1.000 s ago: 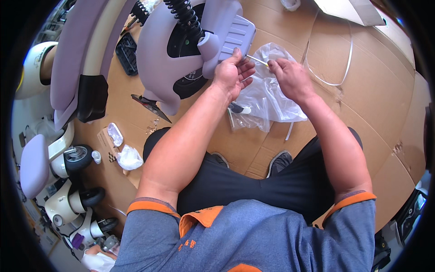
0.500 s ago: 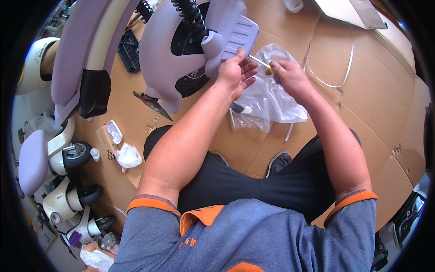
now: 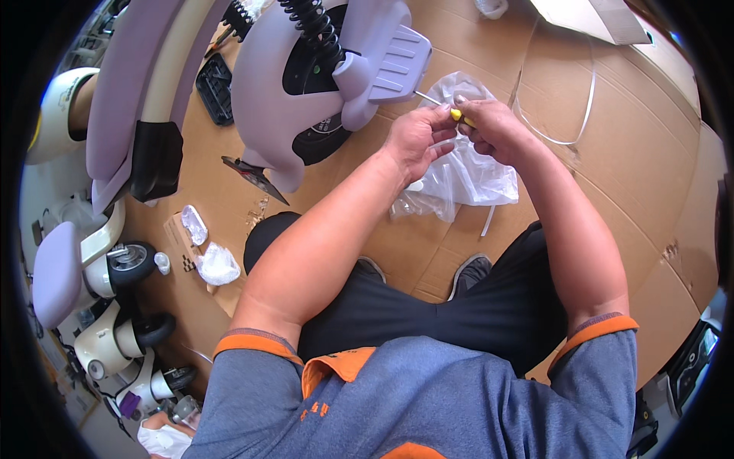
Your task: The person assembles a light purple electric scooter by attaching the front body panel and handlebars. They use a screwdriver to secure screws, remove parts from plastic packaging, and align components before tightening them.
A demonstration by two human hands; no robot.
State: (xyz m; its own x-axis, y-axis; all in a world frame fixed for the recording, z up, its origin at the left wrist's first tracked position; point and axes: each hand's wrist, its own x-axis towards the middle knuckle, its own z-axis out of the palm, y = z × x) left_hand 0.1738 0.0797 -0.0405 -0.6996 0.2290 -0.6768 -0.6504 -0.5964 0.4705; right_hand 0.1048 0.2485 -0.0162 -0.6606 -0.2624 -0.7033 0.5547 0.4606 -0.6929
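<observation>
The screwdriver point(image 3: 456, 113), yellow-handled, sits in the closed right hand point(image 3: 489, 126), its thin shaft reaching left to the footrest point(image 3: 397, 65) of the lilac scooter body point(image 3: 306, 84). The left hand point(image 3: 413, 141) is beside it, fingers curled at the shaft; whether it grips the shaft or something small cannot be told. Both hands hover over a clear plastic bag point(image 3: 466, 172) lying on the cardboard point(image 3: 612, 176). To the right the cardboard is bare except for a white strap point(image 3: 577, 122), leaving room there. To the left, a small box point(image 3: 180, 233) and a white pouch point(image 3: 218, 264) lie near more scooters point(image 3: 92, 306) at the edge. The screwdriver tip is hidden under the footrest.
</observation>
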